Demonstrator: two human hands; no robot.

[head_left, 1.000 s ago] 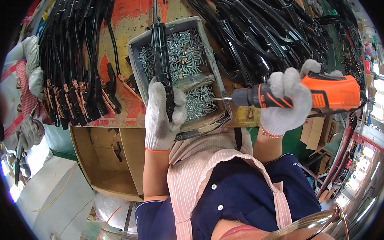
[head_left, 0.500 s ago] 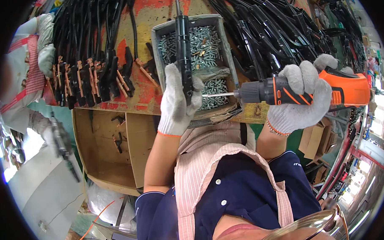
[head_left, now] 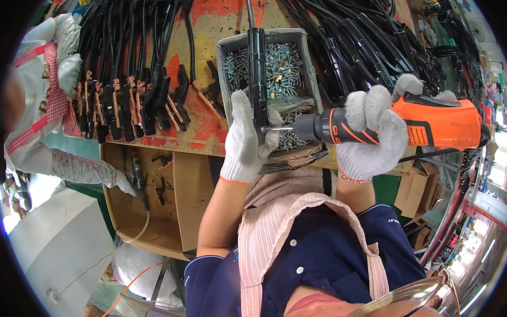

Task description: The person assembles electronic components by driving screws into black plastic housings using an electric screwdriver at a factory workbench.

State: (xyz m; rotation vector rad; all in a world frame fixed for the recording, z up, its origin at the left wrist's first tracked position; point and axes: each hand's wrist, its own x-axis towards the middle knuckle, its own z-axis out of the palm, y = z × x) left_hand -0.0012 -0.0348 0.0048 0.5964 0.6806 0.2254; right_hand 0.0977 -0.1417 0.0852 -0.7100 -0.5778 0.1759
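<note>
My left hand (head_left: 246,131), in a white knit glove, is wrapped around the lower end of a black tubular handle (head_left: 256,63). A cable runs out of the handle's top end. My right hand (head_left: 375,126), also gloved, grips an orange and black cordless drill (head_left: 439,121) held level. Its thin driver bit (head_left: 283,128) points left and reaches the handle's side between my left fingers. The exact contact spot is hidden by the glove. Behind the handle stands a grey bin (head_left: 223,62) with small silver screws (head_left: 284,68).
Black cables with copper-jawed clamps (head_left: 131,107) line the table's left. More black handles (head_left: 367,48) lie piled at right. At far left a co-worker's gloved hand (head_left: 125,182) is beside a grey tool (head_left: 136,171) in a cardboard box (head_left: 155,232); their other hand (head_left: 69,75) rests near the clamps.
My right hand has brought the drill left, and less of its bit shows beside the handle. The co-worker's lower hand and tool have swung right into the cardboard box. The whole view has shifted slightly.
</note>
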